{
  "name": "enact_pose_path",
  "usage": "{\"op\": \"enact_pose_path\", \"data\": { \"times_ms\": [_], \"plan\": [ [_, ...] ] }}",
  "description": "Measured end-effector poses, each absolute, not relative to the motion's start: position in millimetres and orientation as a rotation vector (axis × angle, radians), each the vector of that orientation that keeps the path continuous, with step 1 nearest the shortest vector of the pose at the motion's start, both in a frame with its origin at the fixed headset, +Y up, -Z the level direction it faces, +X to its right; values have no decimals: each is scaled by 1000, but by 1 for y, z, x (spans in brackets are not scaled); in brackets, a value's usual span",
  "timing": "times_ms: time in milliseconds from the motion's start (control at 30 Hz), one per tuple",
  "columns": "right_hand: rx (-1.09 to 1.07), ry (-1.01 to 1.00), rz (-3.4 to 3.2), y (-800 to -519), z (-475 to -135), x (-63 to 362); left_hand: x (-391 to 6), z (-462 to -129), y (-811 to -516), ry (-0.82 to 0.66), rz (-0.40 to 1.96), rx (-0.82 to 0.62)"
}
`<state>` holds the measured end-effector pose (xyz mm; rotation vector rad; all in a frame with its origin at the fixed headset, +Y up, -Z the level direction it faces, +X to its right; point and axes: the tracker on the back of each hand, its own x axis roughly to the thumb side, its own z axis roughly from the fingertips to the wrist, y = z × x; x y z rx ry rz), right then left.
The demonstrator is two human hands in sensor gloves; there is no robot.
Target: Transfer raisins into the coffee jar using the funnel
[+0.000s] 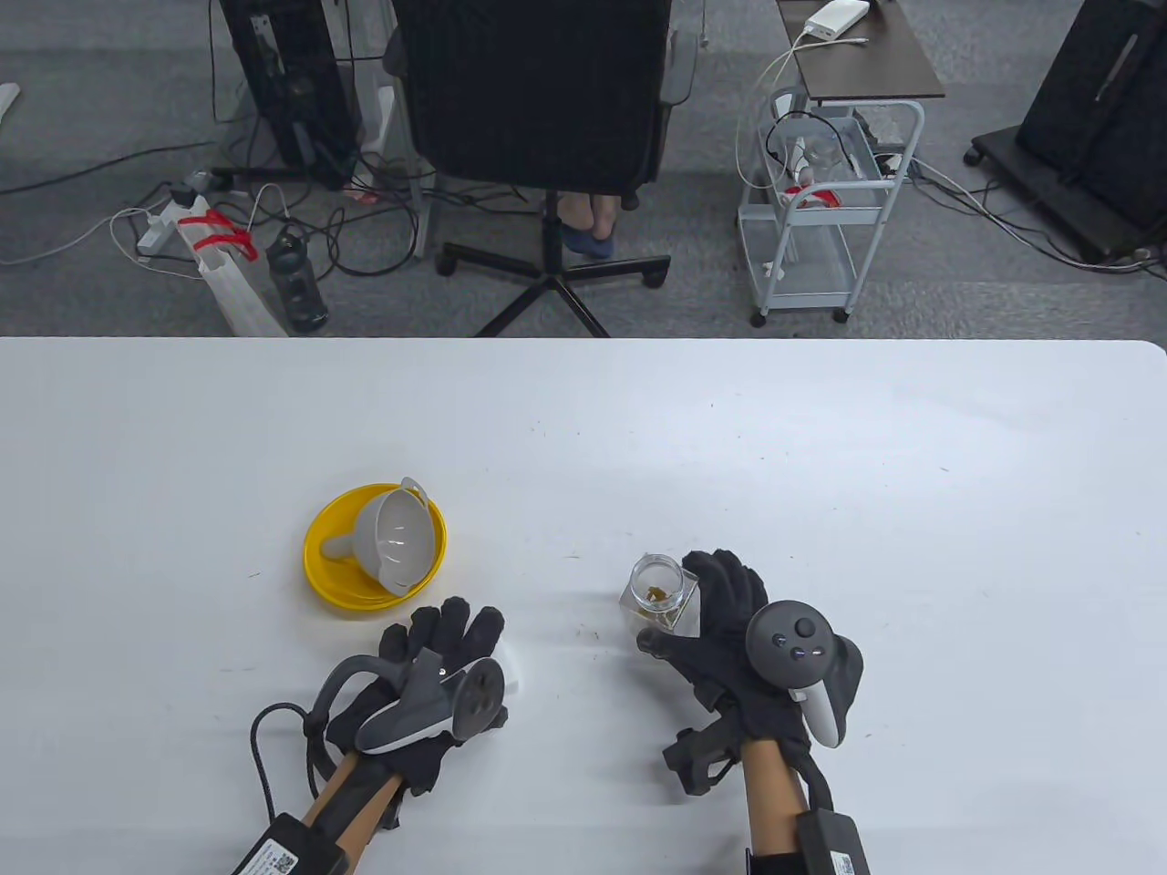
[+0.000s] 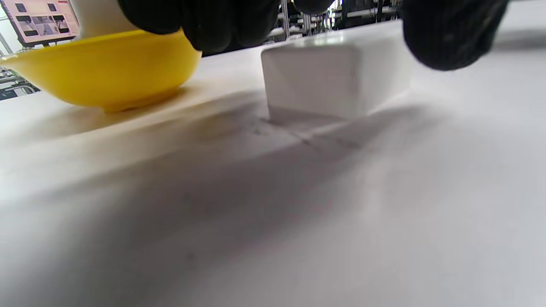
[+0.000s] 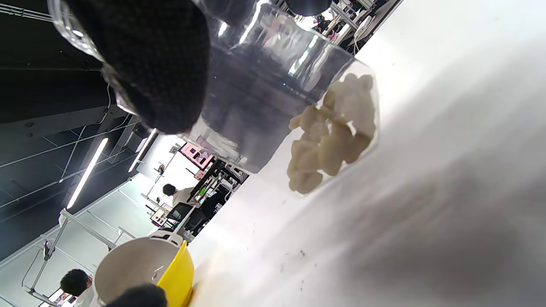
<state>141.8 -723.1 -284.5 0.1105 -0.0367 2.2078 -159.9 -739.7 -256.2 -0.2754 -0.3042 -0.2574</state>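
A: Starting at the left, what sat on the table (image 1: pixel 821 437)?

B: A yellow bowl (image 1: pixel 333 574) with the grey funnel (image 1: pixel 394 540) lying tipped inside it, its spout pointing toward nine o'clock and its wide mouth facing the camera. Just beyond the left hand (image 1: pixel 428 674), at about eleven o'clock from its fingertips.

A: And that hand's grip?

B: It gripped nothing. The fingers (image 1: pixel 447 629) lay spread, palm down, low over the table; in the wrist view a small white block (image 2: pixel 313 81), maybe the jar's lid, stood just ahead of them, between the fingertips, untouched as far as I could tell.

A: Further right?

B: The right hand (image 1: pixel 720 620) held the coffee jar (image 1: pixel 658 592), fingers wrapped round its far and near sides. The jar stood roughly upright, mouth open, with a small heap of raisins (image 3: pixel 332 132) already at its bottom.

A: So what did the next move hinge on?

B: The funnel lay at ten o'clock from the jar, well apart. The free left hand was much the nearer, so I judged it the one to fetch it.
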Motion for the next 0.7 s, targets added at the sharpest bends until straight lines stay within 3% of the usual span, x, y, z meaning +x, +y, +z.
{"op": "enact_pose_path", "data": {
  "times_ms": [233, 467, 700],
  "plan": [
    [118, -49, 2205, -723, -283, 141, -155, -258, -737, -303, -216, -207],
    [151, -56, 2251, -722, -281, 134, -155, -263, -681, -266, 205, 63],
    [215, -48, 2286, -722, -279, 121, -133, -259, -653, -327, 453, 194]
  ]
}}
